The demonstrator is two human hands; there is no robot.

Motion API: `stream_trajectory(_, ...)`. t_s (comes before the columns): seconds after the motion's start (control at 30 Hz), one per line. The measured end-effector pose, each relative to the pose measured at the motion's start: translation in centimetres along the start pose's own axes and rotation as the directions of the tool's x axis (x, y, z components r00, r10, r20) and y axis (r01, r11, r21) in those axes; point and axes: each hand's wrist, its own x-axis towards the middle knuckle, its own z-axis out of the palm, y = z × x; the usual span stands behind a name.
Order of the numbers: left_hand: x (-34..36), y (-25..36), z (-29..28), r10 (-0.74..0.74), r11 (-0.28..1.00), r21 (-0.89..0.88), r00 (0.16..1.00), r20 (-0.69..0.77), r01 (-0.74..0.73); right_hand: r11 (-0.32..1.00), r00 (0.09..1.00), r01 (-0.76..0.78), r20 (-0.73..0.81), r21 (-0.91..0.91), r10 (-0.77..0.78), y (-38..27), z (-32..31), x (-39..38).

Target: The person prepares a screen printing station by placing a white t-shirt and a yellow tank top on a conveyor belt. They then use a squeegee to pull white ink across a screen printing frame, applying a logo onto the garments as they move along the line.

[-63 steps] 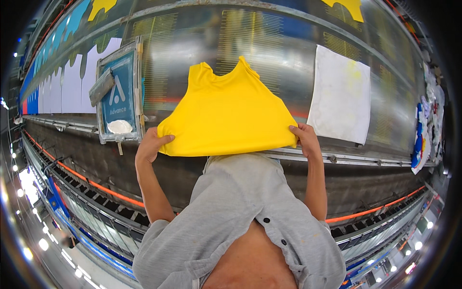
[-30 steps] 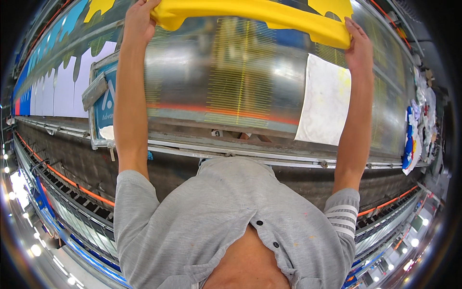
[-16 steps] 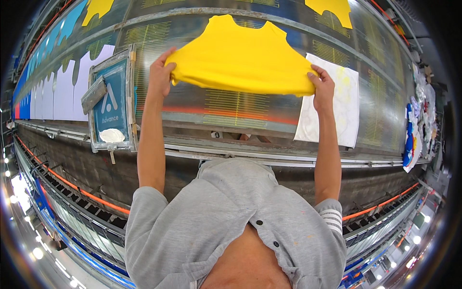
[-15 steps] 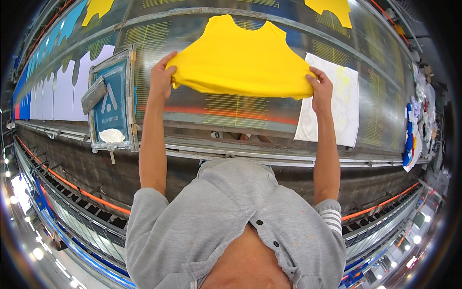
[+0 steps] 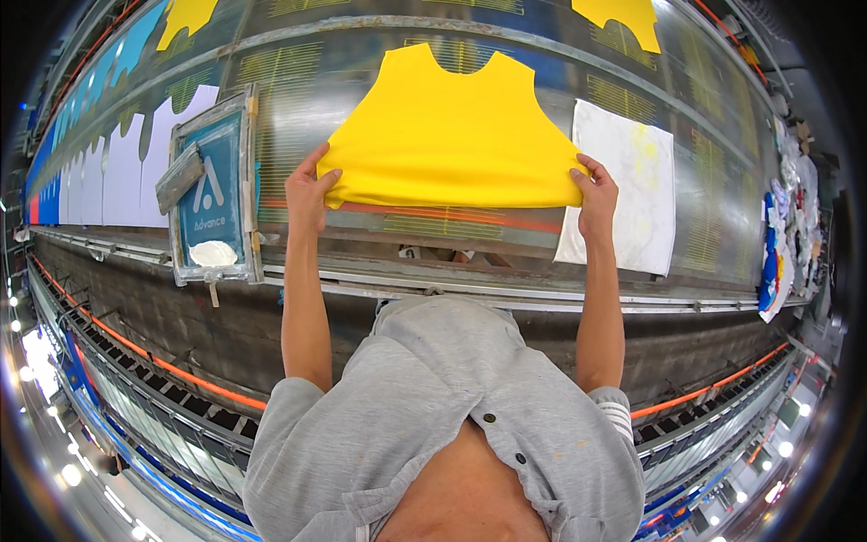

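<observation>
Head view: the left hand and right hand each pinch a lower corner of the yellow shirt panel, spread at twelve o'clock on the long worktop. Best done, I judge, with both grips taut and level, the hem parallel to the orange line, clear of the white cloth at two o'clock and the screen-print frame at ten.

Both arms stretched forward, left hand and right hand raised, fingers pinched closed
</observation>
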Motion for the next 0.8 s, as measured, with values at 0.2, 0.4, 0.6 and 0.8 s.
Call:
stream_trajectory(0.2, -0.9, -1.3, -1.0, -0.009, 0.995, 0.096, 1.000, 0.007, 0.008, 1.000, 1.000, -0.022, 0.002, 0.022, 0.022, 1.0, -0.2, -1.5)
stream_trajectory(0.4, -1.7, -2.1, -1.7, -0.031, 0.994, 0.107, 1.000, 0.000, 0.031, 0.997, 0.997, -0.067, -0.024, 0.034, 0.068, 1.3, -0.2, -2.9)
stream_trajectory(0.6, -2.1, -3.1, -2.2, -0.046, 0.992, 0.116, 0.999, 0.005, 0.045, 0.990, 0.990, -0.139, -0.015, 0.025, 0.140, 1.4, -0.4, -4.0)
stream_trajectory(0.8, -0.9, -7.2, -2.9, 0.269, 0.578, 0.797, 0.963, 0.016, -0.175, 0.991, 0.996, 0.079, -0.024, -0.107, -0.082, 1.7, 1.4, -3.3)
